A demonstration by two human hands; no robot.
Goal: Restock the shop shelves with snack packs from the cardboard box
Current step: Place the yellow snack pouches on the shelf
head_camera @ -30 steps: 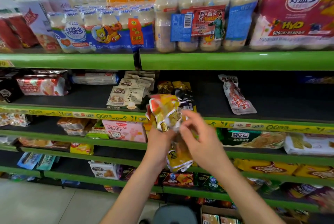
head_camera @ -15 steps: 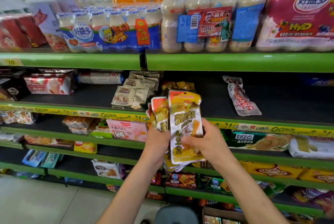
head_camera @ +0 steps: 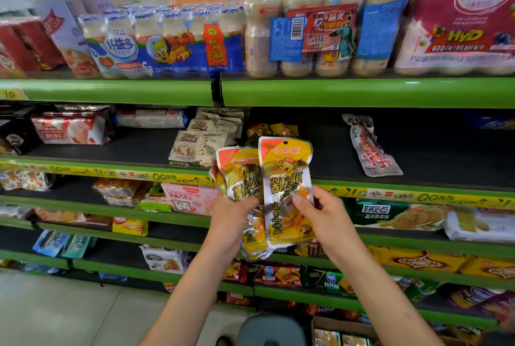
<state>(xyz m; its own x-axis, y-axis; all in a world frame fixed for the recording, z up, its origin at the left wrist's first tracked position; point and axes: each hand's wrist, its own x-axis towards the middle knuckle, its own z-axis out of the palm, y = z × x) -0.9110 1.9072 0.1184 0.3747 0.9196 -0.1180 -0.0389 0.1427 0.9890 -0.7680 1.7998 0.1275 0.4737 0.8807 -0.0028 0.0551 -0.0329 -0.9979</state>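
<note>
While the left hand grips a fanned bunch of packs at frame centre, the right hand pinches one yellow chicken-feet pack apart. Sorting step, likely; next it needs laying on the dark second shelf above.

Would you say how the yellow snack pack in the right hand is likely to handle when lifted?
The yellow snack pack probably flexes, as a thin pouch. Its glossy film looks slippery, so the right hand pinches it. Likely light.

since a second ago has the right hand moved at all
Yes. The right hand has drawn a yellow snack pack out of the bunch and raised it upright, its top now above the yellow price strip.
</note>
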